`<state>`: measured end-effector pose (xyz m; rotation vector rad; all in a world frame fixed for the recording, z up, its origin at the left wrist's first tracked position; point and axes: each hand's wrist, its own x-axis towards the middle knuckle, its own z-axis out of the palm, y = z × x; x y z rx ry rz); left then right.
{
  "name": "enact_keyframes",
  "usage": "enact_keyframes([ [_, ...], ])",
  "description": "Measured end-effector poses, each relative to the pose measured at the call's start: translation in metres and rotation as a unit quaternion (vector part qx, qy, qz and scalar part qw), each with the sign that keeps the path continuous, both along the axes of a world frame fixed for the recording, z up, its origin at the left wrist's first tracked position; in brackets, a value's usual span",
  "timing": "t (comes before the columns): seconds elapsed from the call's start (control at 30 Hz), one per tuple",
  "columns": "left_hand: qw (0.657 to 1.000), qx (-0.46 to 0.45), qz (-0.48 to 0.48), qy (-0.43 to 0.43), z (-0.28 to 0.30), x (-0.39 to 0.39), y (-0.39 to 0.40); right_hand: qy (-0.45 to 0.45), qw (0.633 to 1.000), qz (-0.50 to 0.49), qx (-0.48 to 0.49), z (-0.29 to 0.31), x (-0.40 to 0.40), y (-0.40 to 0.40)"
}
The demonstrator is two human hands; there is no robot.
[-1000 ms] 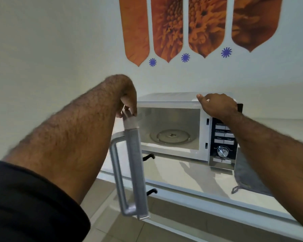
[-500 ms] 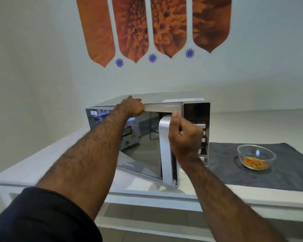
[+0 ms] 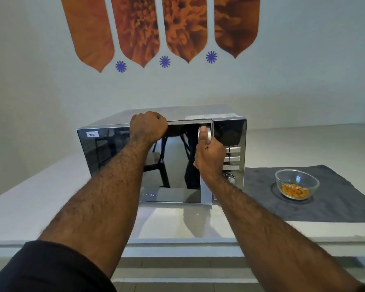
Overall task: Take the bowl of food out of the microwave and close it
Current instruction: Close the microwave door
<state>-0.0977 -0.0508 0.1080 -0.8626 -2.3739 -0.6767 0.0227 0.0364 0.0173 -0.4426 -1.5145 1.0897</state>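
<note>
A silver microwave [image 3: 105, 152] with a dark mirrored door stands on a white counter [image 3: 30, 207]. Its door lies flush with the front. My left hand [image 3: 149, 126] rests fisted on the door's top edge. My right hand [image 3: 209, 154] is wrapped around the vertical silver door handle [image 3: 207, 192], thumb up along it. A glass bowl [image 3: 297, 183] holding orange food sits to the right of the microwave on a grey cloth mat [image 3: 335, 207], away from both hands.
The control panel [image 3: 233, 159] with buttons and a dial lies just right of the handle. A white wall with orange flower decals [image 3: 160, 28] rises behind. The counter's front edge [image 3: 177, 243] runs below my forearms.
The door has swung from wide open, through half shut, to flush against the microwave. My right hand moved onto the handle, my left onto the door's top edge. The view shifted right.
</note>
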Motion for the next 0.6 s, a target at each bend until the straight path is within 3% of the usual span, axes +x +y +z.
enact_keyframes([
  [0.17,0.998,0.066,-0.002,-0.020,-0.004,-0.004,0.005,-0.024,1.000,-0.006,-0.017,0.004,-0.004,0.005],
  [0.4,0.996,0.086,-0.012,-0.026,-0.004,-0.004,0.004,-0.031,0.999,-0.009,-0.034,0.001,-0.011,0.014],
  [0.47,0.998,0.062,-0.014,-0.011,-0.006,0.001,0.002,-0.090,0.993,-0.075,0.021,0.007,-0.006,0.012],
  [0.53,0.999,0.035,-0.017,0.017,-0.008,0.003,-0.002,-0.197,0.955,-0.202,0.095,0.019,0.002,0.017],
  [0.6,0.999,0.031,-0.027,0.026,-0.013,0.004,-0.008,-0.229,0.920,-0.275,0.163,0.033,0.010,0.028],
])
